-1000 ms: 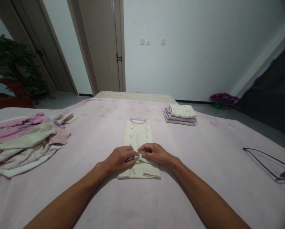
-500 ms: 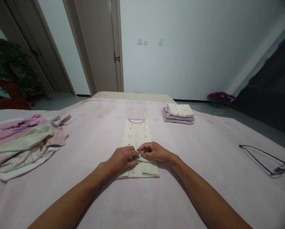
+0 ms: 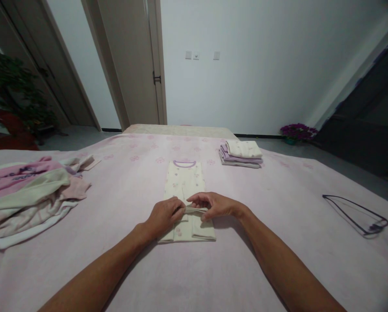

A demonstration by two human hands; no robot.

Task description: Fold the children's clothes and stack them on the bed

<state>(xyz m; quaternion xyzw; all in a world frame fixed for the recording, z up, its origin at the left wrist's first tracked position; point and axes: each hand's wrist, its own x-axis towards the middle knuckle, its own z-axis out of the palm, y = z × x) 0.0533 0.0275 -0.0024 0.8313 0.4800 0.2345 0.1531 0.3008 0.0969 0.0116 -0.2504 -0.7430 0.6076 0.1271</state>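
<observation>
A cream long-sleeved shirt [image 3: 185, 177] with small prints and a purple neckline lies in front of me, its sides folded inward. My left hand [image 3: 167, 216] is closed on a folded piece of the shirt's sleeve near the middle, thumb and fingers pressed together. Facing it from the right, my right hand [image 3: 216, 205] has its fingers curved and apart from the thumb. Its thumb touches the cloth while the fingertips hover over the raised fold. Part of the lower left side of the shirt is hidden under my left hand.
Loose clothes [image 3: 34, 190] are heaped at the left. A stack of folded clothes [image 3: 241, 154] stands at the back right. A thin black wire-framed object [image 3: 356, 214] lies at the right. All rest on a pink flowered sheet [image 3: 187, 277].
My left fingers have closed more tightly on the sleeve fold, and its edge is now raised. My right thumb has come down toward the cloth, apart from the fingers. The view has shifted slightly.
</observation>
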